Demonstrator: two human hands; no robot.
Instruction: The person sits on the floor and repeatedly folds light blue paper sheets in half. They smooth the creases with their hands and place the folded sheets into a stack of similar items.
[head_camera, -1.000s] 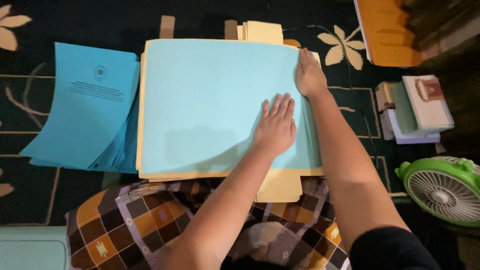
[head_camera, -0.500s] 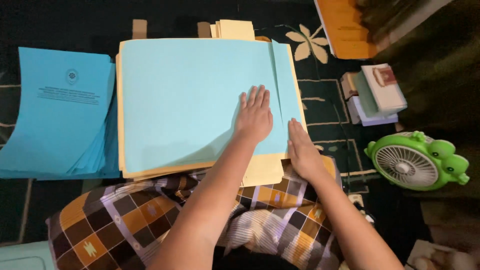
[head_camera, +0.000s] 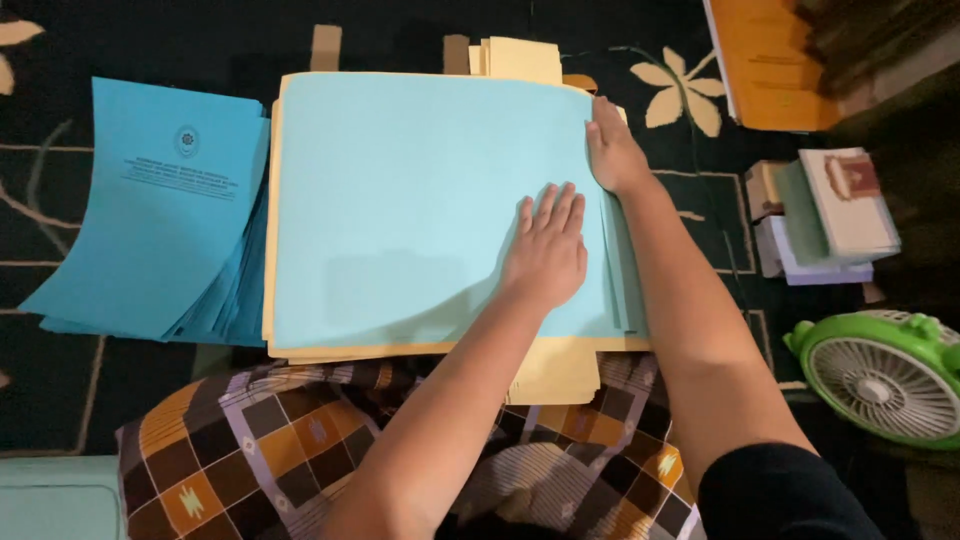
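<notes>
The left hand (head_camera: 548, 245) lies flat, fingers extended, palm down on the top light-blue sheet (head_camera: 420, 200) of a stack resting on a cream folder (head_camera: 545, 370) over the lap. The right hand (head_camera: 615, 150) grips the stack's right edge, fingers curled over it. A pile of darker blue covers (head_camera: 160, 200) lies just beside, left, on the carpet (head_camera: 60, 380).

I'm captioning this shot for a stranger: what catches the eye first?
A big light-blue sheet fills the centre, lying on yellow folders, with the left hand flat on it and the right hand at its right edge. A fanned pile of darker blue papers lies left, a green fan lower right.
</notes>
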